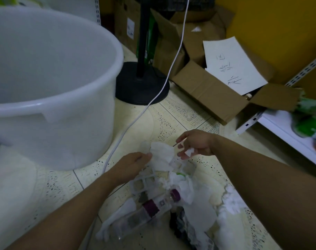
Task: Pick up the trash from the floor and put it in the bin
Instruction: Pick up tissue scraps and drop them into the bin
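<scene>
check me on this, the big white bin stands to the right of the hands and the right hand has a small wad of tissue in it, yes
Not quite. The head view shows the big white bin to the left of the hands, not the right. The rest holds: the right hand has a small wad of tissue in it.

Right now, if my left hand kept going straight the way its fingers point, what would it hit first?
The white tissue: the left hand points right and slightly up, fingertips already at its edge. Beyond it is the right hand, though depth is hard to judge.

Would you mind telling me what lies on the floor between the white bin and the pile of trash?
In the head view, only a white cable crosses the tiled floor between bin and trash.
</scene>
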`<state>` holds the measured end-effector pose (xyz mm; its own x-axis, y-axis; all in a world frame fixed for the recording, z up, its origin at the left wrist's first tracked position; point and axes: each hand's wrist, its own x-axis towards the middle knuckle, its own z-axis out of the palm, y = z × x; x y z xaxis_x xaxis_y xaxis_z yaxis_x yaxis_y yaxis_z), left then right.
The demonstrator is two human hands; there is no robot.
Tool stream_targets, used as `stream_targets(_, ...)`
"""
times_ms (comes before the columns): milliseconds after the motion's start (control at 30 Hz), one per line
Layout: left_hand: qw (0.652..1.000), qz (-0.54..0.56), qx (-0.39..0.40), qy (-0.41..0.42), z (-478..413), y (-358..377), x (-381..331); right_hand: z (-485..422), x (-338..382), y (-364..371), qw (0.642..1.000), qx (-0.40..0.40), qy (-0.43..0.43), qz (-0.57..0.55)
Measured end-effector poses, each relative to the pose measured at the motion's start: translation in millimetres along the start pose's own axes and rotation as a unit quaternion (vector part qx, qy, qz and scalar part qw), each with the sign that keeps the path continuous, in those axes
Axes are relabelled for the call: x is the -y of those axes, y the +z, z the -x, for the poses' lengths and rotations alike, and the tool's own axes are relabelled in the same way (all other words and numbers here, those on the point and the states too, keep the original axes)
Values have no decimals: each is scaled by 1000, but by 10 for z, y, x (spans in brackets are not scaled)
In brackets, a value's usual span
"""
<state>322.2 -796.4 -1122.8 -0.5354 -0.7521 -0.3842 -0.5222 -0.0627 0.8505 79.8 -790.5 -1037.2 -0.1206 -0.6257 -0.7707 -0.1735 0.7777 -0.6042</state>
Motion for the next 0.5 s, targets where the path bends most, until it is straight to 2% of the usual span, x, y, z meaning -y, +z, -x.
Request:
stream_targets(100, 995, -15, -84, 54, 25, 3, -171, 101, 67, -49, 1000, -6, -17, 0)
stream_targets(200, 987, -22, -113, 110, 57, -83, -349, 234, 213, -44, 997, -30, -58, 35)
stream_targets(267, 984, -40, -136, 109, 65, -172, -540, 329, 350, -43, 994, -49, -88, 42)
stream_targets(400, 974, -45, -191, 112, 118, -456, -1073, 543, 682, -5, 983, -73, -166, -19)
stream_targets(500, 957, -77, -230, 158, 272, -776, -1555, 704, 965, 66, 963, -107, -244, -43)
